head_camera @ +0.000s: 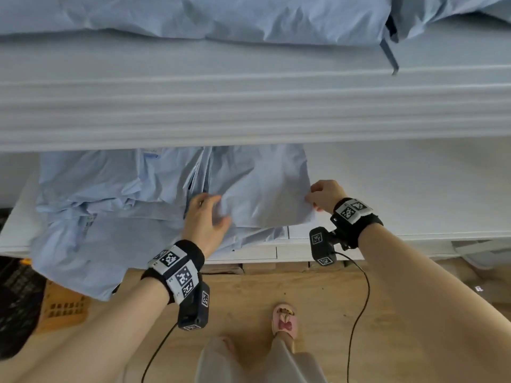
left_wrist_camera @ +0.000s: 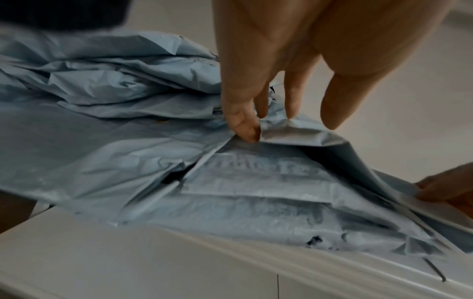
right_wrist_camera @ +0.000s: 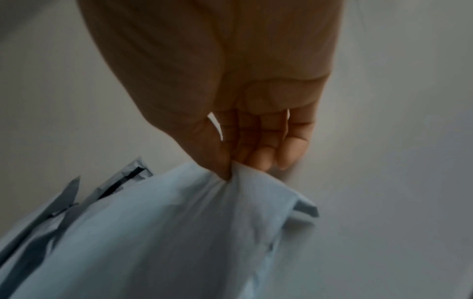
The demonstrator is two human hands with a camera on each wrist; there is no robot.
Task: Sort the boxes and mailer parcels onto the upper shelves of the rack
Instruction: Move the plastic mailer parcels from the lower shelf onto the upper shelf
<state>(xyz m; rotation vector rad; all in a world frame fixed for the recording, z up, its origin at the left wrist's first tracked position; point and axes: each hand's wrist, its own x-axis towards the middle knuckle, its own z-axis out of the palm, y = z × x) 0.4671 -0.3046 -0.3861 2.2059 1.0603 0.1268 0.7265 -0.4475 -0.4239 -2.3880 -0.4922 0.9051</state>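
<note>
Two hands on one blue mailer [head_camera: 262,189]: our right hand [head_camera: 325,196] pinches its right edge, our left hand [head_camera: 206,217] pinches the left, lifting it off the mailer pile [head_camera: 110,194] on the white shelf [head_camera: 401,189], likely for the upper shelf [head_camera: 249,106]

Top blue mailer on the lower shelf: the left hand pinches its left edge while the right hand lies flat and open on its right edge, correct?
Not quite. The right hand pinches the top blue mailer's right edge between thumb and curled fingers, as the right wrist view shows. The left hand does pinch the left edge.
</note>
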